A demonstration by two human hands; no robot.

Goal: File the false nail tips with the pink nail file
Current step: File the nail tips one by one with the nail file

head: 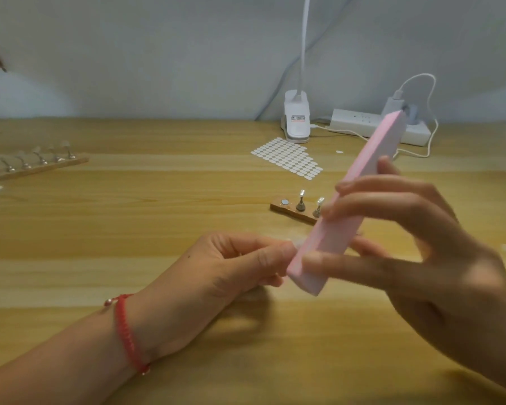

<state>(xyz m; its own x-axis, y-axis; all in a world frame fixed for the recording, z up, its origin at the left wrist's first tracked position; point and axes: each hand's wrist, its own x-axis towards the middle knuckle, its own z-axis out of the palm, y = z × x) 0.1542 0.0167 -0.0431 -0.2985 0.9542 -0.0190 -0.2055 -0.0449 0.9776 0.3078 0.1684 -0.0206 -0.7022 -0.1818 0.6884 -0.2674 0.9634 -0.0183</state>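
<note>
Left hand point(231, 264), nearest, lies low over the worktop point(158, 200), its fingertips pinched on a small pale thing, blurred, likely a false nail tip point(296, 244). This meets the left face of the pink nail file point(374, 153) near the file's low end. Right hand point(421, 258), raised, grips the file across its width, thumb behind and fingers curled over the front. The file's long axis runs from near left up to far right. Beyond it, a wooden stand point(294, 213) carries two more tips on pegs.
</note>
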